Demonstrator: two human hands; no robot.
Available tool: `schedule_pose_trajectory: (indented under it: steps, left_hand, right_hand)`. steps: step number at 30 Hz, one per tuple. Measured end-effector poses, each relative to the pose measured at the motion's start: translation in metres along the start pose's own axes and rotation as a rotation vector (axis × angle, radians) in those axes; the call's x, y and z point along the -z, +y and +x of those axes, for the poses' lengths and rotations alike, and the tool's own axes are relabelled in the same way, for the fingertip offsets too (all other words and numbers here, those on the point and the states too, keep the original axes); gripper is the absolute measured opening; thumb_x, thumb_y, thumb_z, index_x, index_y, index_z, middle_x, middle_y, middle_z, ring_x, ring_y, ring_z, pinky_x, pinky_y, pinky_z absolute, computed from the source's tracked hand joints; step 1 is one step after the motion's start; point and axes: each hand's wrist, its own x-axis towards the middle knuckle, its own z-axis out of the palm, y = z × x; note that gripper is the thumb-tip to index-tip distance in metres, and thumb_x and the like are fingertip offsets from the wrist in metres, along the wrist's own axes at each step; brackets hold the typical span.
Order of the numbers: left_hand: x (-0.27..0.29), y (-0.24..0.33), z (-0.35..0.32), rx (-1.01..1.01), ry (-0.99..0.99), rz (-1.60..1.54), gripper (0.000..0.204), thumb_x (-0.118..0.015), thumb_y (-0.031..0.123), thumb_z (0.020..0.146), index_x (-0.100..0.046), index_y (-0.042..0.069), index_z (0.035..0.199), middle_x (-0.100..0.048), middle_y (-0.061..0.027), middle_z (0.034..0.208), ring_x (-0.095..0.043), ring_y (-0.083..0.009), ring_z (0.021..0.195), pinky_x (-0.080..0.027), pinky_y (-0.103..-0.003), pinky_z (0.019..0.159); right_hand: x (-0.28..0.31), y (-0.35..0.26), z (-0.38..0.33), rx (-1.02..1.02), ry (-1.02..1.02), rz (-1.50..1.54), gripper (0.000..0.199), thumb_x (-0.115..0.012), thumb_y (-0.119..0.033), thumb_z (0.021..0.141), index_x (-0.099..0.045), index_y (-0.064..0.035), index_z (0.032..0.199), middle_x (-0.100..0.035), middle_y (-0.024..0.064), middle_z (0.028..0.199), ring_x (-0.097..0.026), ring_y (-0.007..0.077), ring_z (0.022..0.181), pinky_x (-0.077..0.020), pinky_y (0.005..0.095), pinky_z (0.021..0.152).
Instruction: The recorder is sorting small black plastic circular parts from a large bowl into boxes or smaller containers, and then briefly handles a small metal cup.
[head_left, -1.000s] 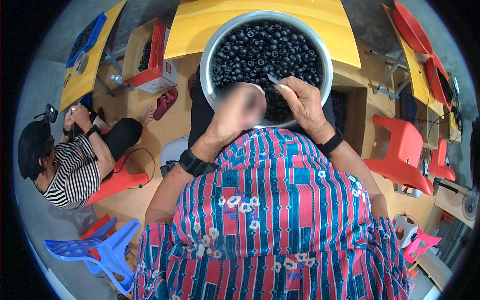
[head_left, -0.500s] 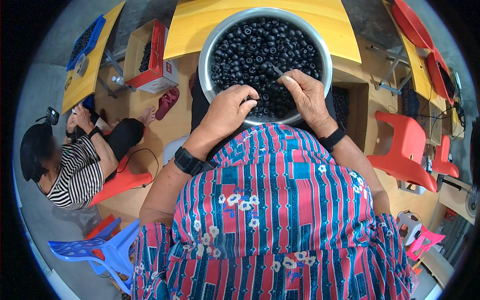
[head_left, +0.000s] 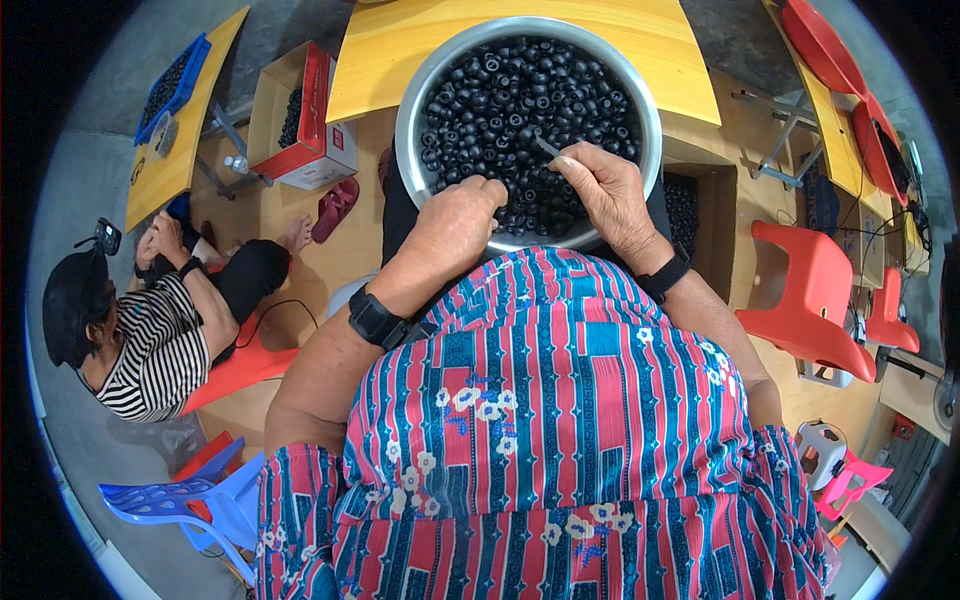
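Over the near half of the metal bowl (head_left: 651, 112), your two hands face each other w/ a gap btwn. Your R hand (head_left: 606, 192) pinches a thin grey tool (head_left: 547, 147) btwn thumb & forefinger; other fingers curl in. Only the tool's front end shows, rest hidden in the grip. Its long axis runs on a diagonal, from your R fingertips fwd & to the L, so the tip aims twd the bowl's middle, fwd of your L hand (head_left: 455, 218), not straight at the L fingers. R hand is the nearer one to the tip; L hand lies back & L of it, apart. Your L hand is back-up, fingers bent down twd the black pieces (head_left: 510, 95) at the bowl's near-L side; can't tell if it's pinching one, as the tips are hidden. Also can't tell if the tool tip touches a piece or just hangs over the pile. Pieces fill the bowl, roundish, some w/ holes facing up. Bowl's far part overlaps the yellow table (head_left: 385, 60) in view, near edge by your patterned top (head_left: 545, 330).
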Motion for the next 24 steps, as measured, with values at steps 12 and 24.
schedule_pose_trajectory:
  steps: [12, 24]
  left_hand:
    - [-0.001, 0.0009, 0.0006, -0.014, -0.01, 0.041, 0.025, -0.066, 0.008, 0.08, -0.061, 0.007, 0.104, -0.059, -0.0124, 0.091, -0.063, -0.0337, 0.09, -0.051, -0.043, 0.077]
    - [-0.0033, 0.0001, 0.0023, -0.025, 0.002, 0.041, 0.015, -0.065, 0.011, 0.082, -0.063, 0.007, 0.096, -0.059, -0.0127, 0.09, -0.062, -0.0335, 0.087, -0.05, -0.045, 0.074]
  right_hand:
    - [-0.0001, -0.0049, -0.0008, -0.015, -0.016, 0.003, 0.027, -0.057, -0.026, 0.094, -0.065, 0.0, 0.092, -0.063, 0.0161, 0.078, -0.064, 0.0302, 0.075, -0.049, 0.0366, 0.071]
    - [0.0008, -0.0086, -0.0017, -0.028, -0.028, -0.008, 0.026, -0.057, -0.024, 0.094, -0.065, 0.0001, 0.091, -0.063, 0.0167, 0.08, -0.063, 0.0323, 0.077, -0.0488, 0.0362, 0.071]
